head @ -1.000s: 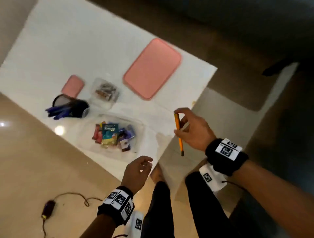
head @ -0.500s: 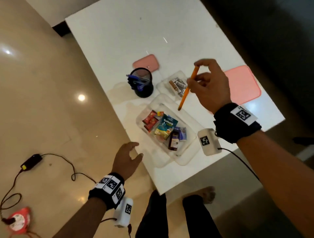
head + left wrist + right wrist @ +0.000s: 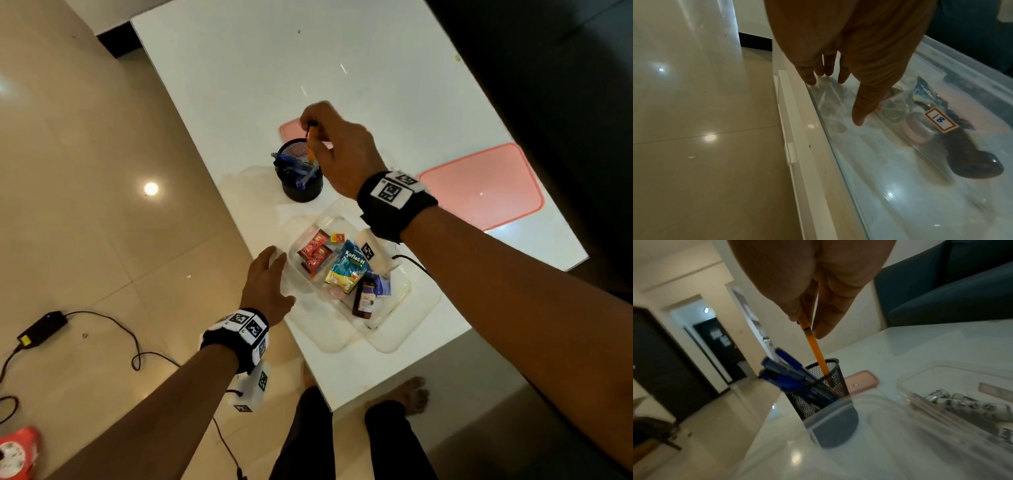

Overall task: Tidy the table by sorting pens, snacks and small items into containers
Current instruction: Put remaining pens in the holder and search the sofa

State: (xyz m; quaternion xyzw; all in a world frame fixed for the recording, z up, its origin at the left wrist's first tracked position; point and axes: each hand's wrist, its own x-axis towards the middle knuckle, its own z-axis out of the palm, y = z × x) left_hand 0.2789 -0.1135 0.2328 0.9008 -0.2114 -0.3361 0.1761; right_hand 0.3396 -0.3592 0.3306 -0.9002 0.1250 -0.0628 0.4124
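My right hand [image 3: 329, 137] pinches the top of an orange pencil [image 3: 815, 348] whose lower end stands inside the black mesh pen cup [image 3: 303, 185], beside several blue pens [image 3: 785, 371]. The same orange pencil [image 3: 310, 144] shows just under my fingers in the head view. My left hand [image 3: 267, 284] hovers with straight fingers over the table edge, by the corner of the clear snack container [image 3: 394, 329]; it holds nothing. That container holds red sachets, a teal packet [image 3: 347, 265] and a small brown bottle [image 3: 364, 298]. In the left wrist view the fingers [image 3: 861, 113] reach over the clear snack container [image 3: 920, 186].
A large pink lid [image 3: 479, 185] lies on the white table [image 3: 308, 68] at the right, a small pink lid [image 3: 291, 128] behind the cup. A small clear box with wrapped items [image 3: 962, 404] sits right of the cup. Cables and a black adapter [image 3: 42, 327] lie on the floor.
My right hand carried the pencil from above the small box over to the mesh cup and lowered its tip in. My left hand moved up to the table edge beside the snack container.
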